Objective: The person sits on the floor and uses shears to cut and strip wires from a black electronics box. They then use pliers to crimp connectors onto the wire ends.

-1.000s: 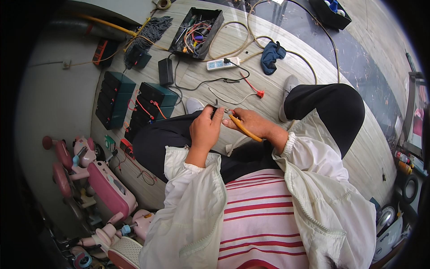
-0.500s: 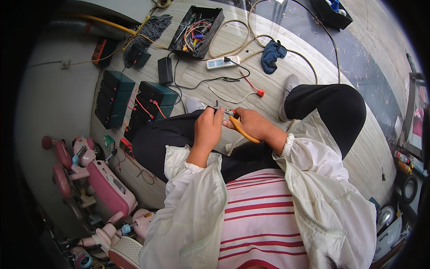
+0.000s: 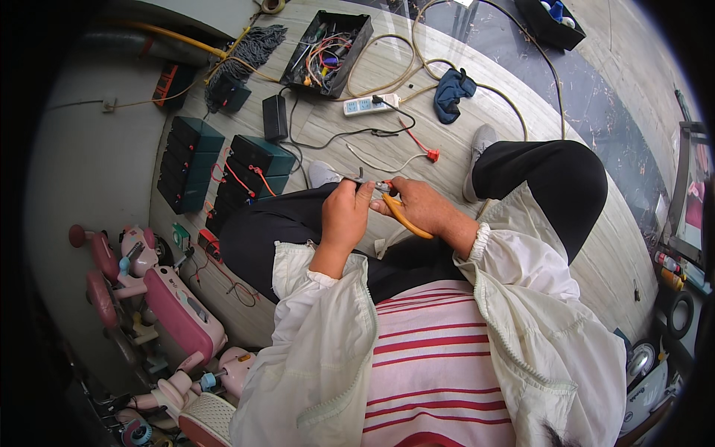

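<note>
Above my bent legs, my right hand [image 3: 426, 206] is closed round pliers with orange handles [image 3: 407, 220]. One handle sticks out below the fingers, and the metal jaws point toward my other hand. My left hand [image 3: 345, 214] pinches a small dark piece [image 3: 360, 173], possibly a cable end, between thumb and fingers. It meets the jaws of the pliers; the exact contact is hidden by my fingertips. Beyond my hands, a red plug with a white lead [image 3: 433, 155] lies on the floor.
Dark green block batteries [image 3: 257, 155] with red leads stand at the left. Farther off are a black bin of tools and wires [image 3: 359, 56], a white power strip [image 3: 370, 104], a black adapter [image 3: 275, 118] and a blue cloth [image 3: 453, 95]. Pink ride-on parts [image 3: 182, 309] fill the lower left.
</note>
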Tool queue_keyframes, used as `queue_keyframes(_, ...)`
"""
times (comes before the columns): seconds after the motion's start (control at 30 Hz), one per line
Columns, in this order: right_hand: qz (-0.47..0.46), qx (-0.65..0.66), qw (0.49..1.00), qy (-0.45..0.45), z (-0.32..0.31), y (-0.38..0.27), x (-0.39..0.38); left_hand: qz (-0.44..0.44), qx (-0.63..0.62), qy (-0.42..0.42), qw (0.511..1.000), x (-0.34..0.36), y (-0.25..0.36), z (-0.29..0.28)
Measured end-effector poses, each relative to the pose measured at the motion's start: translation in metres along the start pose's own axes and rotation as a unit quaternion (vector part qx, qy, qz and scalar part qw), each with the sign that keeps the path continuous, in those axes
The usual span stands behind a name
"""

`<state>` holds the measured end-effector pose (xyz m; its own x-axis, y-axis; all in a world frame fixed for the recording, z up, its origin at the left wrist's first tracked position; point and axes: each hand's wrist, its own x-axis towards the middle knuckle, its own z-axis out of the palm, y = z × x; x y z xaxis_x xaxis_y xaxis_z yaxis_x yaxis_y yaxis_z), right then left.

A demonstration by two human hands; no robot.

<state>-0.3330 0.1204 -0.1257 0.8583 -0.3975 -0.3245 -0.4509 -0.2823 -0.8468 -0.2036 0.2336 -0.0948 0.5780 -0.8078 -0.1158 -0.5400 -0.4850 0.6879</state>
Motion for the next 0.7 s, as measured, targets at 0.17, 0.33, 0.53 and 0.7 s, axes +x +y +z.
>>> queue_keyframes(0.17,0.004,0.000,1.000,-0.004,-0.0006,0.0001,0.0002,-0.009,-0.004,0.001,1.000,0.0000,0.0023,-0.0012)
queue_keyframes(0.33,-0.007,0.007,1.000,0.011,0.0020,0.0016,0.0004,-0.011,-0.003,0.007,1.000,-0.0004,0.0014,-0.0009)
queue_keyframes(0.53,-0.010,0.007,1.000,0.006,0.0010,0.0012,0.0010,-0.016,0.000,0.017,1.000,-0.0009,0.0047,-0.0017)
queue_keyframes(0.7,-0.006,0.015,1.000,0.007,-0.0016,-0.0026,-0.0010,-0.023,-0.002,0.023,0.999,-0.0015,0.0041,-0.0011)
